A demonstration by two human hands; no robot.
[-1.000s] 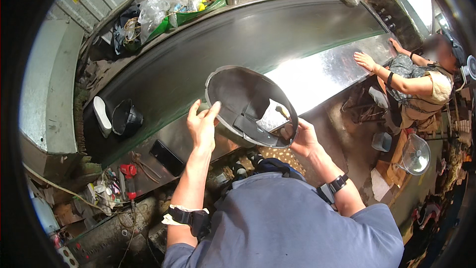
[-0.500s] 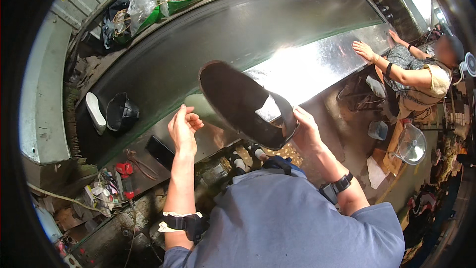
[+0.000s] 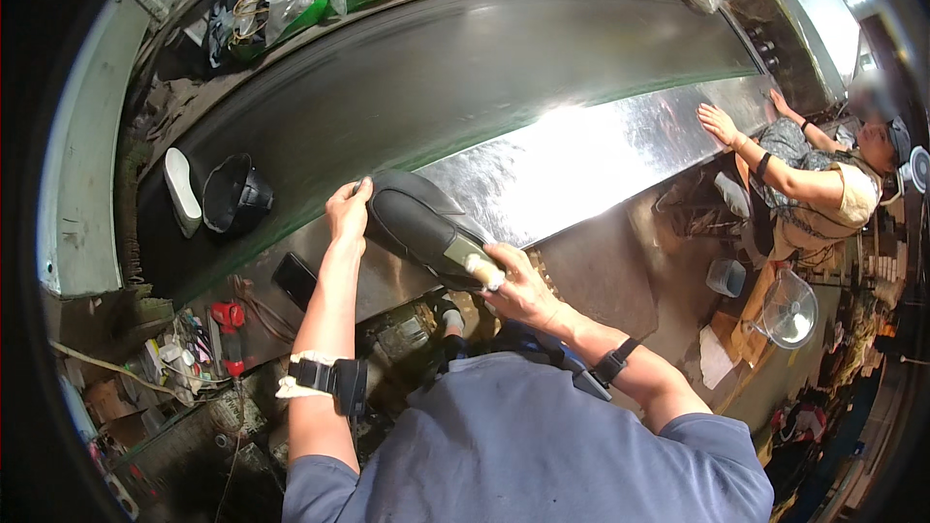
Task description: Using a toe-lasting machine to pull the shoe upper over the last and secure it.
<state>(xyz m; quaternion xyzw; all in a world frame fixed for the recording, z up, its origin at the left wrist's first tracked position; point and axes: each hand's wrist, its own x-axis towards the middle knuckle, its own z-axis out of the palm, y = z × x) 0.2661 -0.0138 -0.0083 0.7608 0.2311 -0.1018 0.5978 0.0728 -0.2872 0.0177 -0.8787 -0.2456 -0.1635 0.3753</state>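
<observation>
The black shoe upper [image 3: 409,218] is in the air, above the near edge of the metal table [image 3: 639,140]. The left hand [image 3: 347,216], at its 9 o'clock, pinches the toe end with a narrow grip. The right hand [image 3: 526,292], at 4 o'clock, is holding the heel end; beside its fingers is a small pale piece [image 3: 483,272], whose kind I cannot tell. Toward 8 o'clock there lies a dark phone [image 3: 294,278].
</observation>
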